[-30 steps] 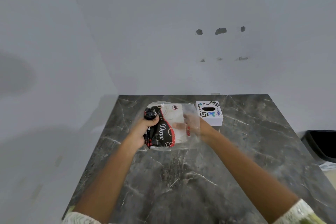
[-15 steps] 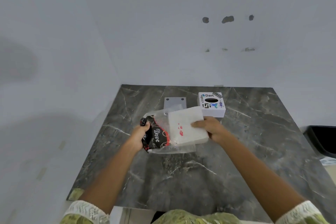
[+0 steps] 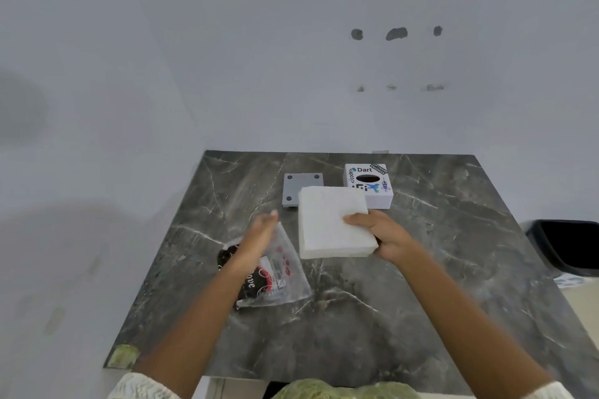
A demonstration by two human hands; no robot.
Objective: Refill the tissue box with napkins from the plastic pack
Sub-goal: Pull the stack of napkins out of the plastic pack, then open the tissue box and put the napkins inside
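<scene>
My right hand (image 3: 384,235) grips a thick stack of white napkins (image 3: 330,220) at its right edge, thumb on top and the other fingers underneath, out of sight. The stack is clear of the plastic pack and is held flat over the middle of the dark marble table (image 3: 453,253); I cannot tell whether its underside touches the surface. Its far edge overlaps the near right corner of a small grey plate (image 3: 298,186) with dark dots at the corners, which lies flat on the table.

My left hand (image 3: 262,230) is open, fingers stretched out and close together, holding nothing. It is blurred. It sits above the far end of the plastic pack (image 3: 275,275); whether it touches the plastic I cannot tell.

The plastic pack lies on the table left of the napkins, apart from them. It is flattened and crumpled, clear film toward its right side, a black and red printed part toward its left, partly hidden under my left wrist.

The tissue box (image 3: 369,183) stands upright at the far side of the table, just beyond the napkins and to the right of the grey plate. It is white, with stickers on top and a dark oval opening in the middle of its top face. Its near left corner is hidden behind the stack.

A black bin (image 3: 567,246) stands off the table at the right edge of view.
</scene>
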